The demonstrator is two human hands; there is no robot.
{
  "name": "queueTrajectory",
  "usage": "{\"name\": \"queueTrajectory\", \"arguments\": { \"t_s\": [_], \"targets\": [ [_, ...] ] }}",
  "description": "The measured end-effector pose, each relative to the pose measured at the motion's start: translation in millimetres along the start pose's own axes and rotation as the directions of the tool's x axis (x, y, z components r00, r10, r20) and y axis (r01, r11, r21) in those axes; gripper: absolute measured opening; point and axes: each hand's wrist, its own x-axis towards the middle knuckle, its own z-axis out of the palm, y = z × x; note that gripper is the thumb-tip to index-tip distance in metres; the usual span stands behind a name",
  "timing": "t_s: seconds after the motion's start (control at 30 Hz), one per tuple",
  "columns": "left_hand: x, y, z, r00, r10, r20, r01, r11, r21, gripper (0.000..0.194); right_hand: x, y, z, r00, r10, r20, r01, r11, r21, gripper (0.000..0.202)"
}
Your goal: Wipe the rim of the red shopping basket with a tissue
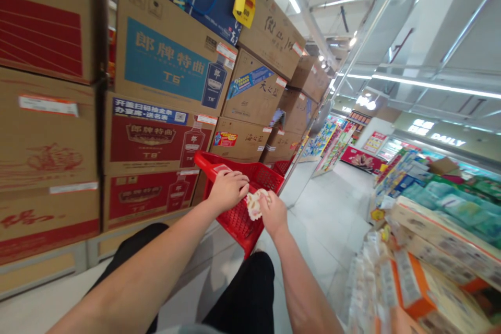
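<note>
A red plastic shopping cart (238,225) with mesh sides stands in front of my legs, tilted in the view. My left hand (227,189) is closed over its handle bar, fingers curled across the top. Close by on the right, my right hand (275,214) is closed, its fingers pinching a cream, ruffled cloth ring that looks like a scrunchie (253,205). The scrunchie lies against the handle. Whether my right fingers also grip the bar is hidden.
Stacked cardboard cartons (168,62) with price labels wall the left side, close to the cart. A yellow price tag (245,1) hangs above. Packaged goods (438,250) are piled on the right. A pale tiled aisle (324,203) runs forward between them, toward distant shelves (332,141).
</note>
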Motion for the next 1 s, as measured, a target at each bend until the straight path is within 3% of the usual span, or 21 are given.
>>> {"name": "queueTrajectory", "arguments": {
  "t_s": [0.07, 0.17, 0.23, 0.37, 0.47, 0.6, 0.67, 0.73, 0.87, 1.0],
  "targets": [
    [0, 1, 1.0, 1.000, 0.004, 0.004, -0.004, 1.000, 0.000, 0.027, -6, 1, 4, 0.993, -0.025, -0.113, 0.029, 0.999, 0.028, 0.024],
    [1, 1, 1.4, 1.000, 0.010, 0.013, -0.010, 1.000, 0.003, 0.027, -17, 4, 11, 0.948, -0.134, -0.290, 0.147, 0.989, 0.024, 0.028],
    [0, 0, 1.1, 1.000, 0.007, 0.012, -0.007, 1.000, 0.012, 0.027, -16, 4, 9, 0.962, -0.148, -0.228, 0.152, 0.988, -0.002, 0.028],
    [0, -1, 0.5, 1.000, 0.005, 0.017, -0.006, 1.000, 0.025, 0.027, -1, 4, 0, 1.000, 0.006, 0.006, -0.006, 1.000, 0.021, 0.031],
    [-1, 0, 0.2, 1.000, 0.007, 0.022, -0.008, 0.999, 0.033, 0.028, -11, 10, 10, 0.993, 0.056, -0.107, -0.036, 0.983, 0.182, 0.030],
    [-3, -4, -2.1, 1.000, 0.004, 0.031, -0.005, 0.999, 0.033, 0.027, -39, 22, 29, 0.951, -0.039, -0.308, 0.124, 0.957, 0.261, 0.035],
    [-3, -7, -4.5, 0.999, 0.001, 0.043, -0.002, 1.000, 0.031, 0.028, -45, 26, 30, 0.956, -0.066, -0.287, 0.145, 0.954, 0.263, 0.036],
    [-3, -6, -6.5, 0.998, -0.009, 0.055, 0.006, 0.999, 0.039, 0.029, -42, 28, 25, 0.979, -0.016, -0.202, 0.080, 0.947, 0.312, 0.034],
    [0, 21, -3.4, 0.992, -0.068, 0.110, 0.056, 0.992, 0.112, 0.031, -34, 25, 18, 0.977, 0.177, -0.116, -0.113, 0.902, 0.417, 0.036],
    [1, 60, 7.3, 0.976, 0.030, 0.214, -0.055, 0.992, 0.112, 0.040, -37, 19, 21, 0.960, 0.229, -0.164, -0.130, 0.876, 0.463, 0.042]
  ]
}}
